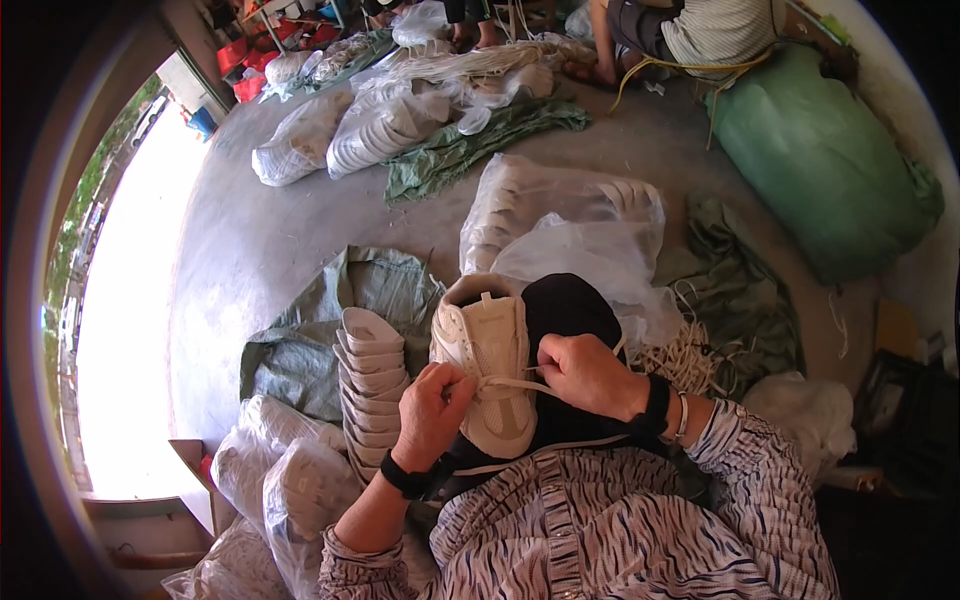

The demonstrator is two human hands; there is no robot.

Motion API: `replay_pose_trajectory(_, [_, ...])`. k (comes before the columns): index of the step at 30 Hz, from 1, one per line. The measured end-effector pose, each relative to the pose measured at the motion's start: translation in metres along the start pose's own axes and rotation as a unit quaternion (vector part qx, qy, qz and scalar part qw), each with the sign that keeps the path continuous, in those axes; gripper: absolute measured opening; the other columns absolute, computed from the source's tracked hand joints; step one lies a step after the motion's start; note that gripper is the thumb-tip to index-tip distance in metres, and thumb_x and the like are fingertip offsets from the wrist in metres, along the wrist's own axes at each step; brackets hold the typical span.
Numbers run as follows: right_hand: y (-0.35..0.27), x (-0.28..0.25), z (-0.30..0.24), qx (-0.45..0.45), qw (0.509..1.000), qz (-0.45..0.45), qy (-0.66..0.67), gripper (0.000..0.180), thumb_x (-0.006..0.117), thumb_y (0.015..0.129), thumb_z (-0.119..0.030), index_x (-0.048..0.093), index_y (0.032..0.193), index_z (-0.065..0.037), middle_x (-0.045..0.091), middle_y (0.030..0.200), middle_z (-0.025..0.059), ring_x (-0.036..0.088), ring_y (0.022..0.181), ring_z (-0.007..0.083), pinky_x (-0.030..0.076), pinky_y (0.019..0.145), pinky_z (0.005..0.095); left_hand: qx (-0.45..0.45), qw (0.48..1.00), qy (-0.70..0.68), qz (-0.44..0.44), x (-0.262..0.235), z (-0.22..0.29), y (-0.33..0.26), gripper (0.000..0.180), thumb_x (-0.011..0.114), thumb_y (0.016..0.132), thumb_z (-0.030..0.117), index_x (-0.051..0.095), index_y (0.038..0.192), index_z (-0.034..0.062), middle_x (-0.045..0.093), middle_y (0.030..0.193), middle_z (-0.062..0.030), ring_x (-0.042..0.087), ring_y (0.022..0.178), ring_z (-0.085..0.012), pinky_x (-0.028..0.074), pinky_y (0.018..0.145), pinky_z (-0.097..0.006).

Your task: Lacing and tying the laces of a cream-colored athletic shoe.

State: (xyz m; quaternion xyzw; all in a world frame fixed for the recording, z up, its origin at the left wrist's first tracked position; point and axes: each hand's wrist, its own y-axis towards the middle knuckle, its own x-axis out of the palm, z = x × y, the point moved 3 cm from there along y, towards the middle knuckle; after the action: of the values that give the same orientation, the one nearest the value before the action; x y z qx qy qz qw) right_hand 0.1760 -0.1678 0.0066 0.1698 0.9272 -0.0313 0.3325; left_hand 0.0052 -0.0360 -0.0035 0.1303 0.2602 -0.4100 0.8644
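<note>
A cream shoe upper (500,428) rests on my lap with its toe toward me and its collar away. Across its throat runs a flat, pale shoelace (520,384). My left hand (432,408) is pinched closed at the shoe's left edge, where the lace's left end goes into the fingers. To the right of the shoe, my right hand (588,374) is closed in a pinch over the dark cloth on my lap, with the lace reaching to its fingertips. Just left of my left forearm stands a nested stack of pale shoe uppers (372,375).
A clear bag of shoe uppers (565,215) lies ahead, beside a heap of loose laces (690,360). Plastic bags (300,490) sit at lower left. A big green sack (815,165) stands at right, near a seated person (715,35). More bagged uppers (385,125) lie beyond.
</note>
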Motion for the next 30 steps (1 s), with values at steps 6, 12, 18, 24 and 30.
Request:
replay_pose_trajectory(6, [-0.001,-0.003,-0.004,0.007,0.999,-0.019,0.030,0.010,0.063,0.078,-0.006,0.055,0.077,-0.001,0.057,0.062,0.0155,0.058,0.054,0.0273,0.044,0.051,0.0332,0.006,1.000,0.013,0.009,0.001,0.003,-0.001,0.013,0.061,0.081,0.014,0.058,0.076,0.0030,0.055,0.070,-0.0086,0.054,0.061,-0.0212,0.043,0.057,-0.031])
replay_pose_trajectory(12, [0.001,0.002,0.000,-0.025,1.000,0.002,-0.018,0.005,0.060,0.078,-0.006,0.056,0.078,-0.003,0.059,0.065,0.0144,0.059,0.059,0.0317,0.045,0.053,0.0355,-0.003,1.000,0.019,0.002,0.001,0.001,0.001,0.013,0.061,0.081,0.015,0.058,0.076,0.0031,0.055,0.071,-0.0088,0.054,0.062,-0.0219,0.044,0.058,-0.031])
replay_pose_trajectory(18, [0.003,0.001,-0.010,-0.083,0.990,0.008,-0.114,0.008,0.057,0.077,-0.007,0.051,0.079,-0.002,0.060,0.068,0.0151,0.061,0.064,0.0341,0.049,0.056,0.0411,0.011,1.000,0.025,-0.001,-0.002,0.005,0.005,0.014,0.060,0.081,0.016,0.058,0.076,0.0035,0.056,0.071,-0.0092,0.055,0.063,-0.0239,0.044,0.059,-0.033])
replay_pose_trajectory(24, [0.000,0.007,-0.013,-0.175,0.975,-0.036,-0.130,0.009,0.057,0.077,-0.005,0.049,0.082,-0.004,0.058,0.068,0.0119,0.061,0.063,0.0312,0.049,0.053,0.0392,0.026,0.996,0.073,-0.049,-0.005,0.012,0.005,0.016,0.058,0.083,0.021,0.057,0.078,0.0056,0.059,0.074,-0.0121,0.060,0.070,-0.0303,0.046,0.062,-0.039])
replay_pose_trajectory(30, [0.005,0.004,-0.020,-0.166,0.962,-0.068,-0.204,0.007,0.061,0.074,-0.012,0.057,0.078,-0.009,0.055,0.078,0.0097,0.060,0.072,0.0274,0.049,0.055,0.0392,0.163,0.948,0.261,-0.087,-0.024,0.035,0.016,0.031,0.072,0.071,0.023,0.058,0.097,0.0145,0.051,0.114,-0.0069,0.046,0.110,-0.0274,0.042,0.085,-0.040])
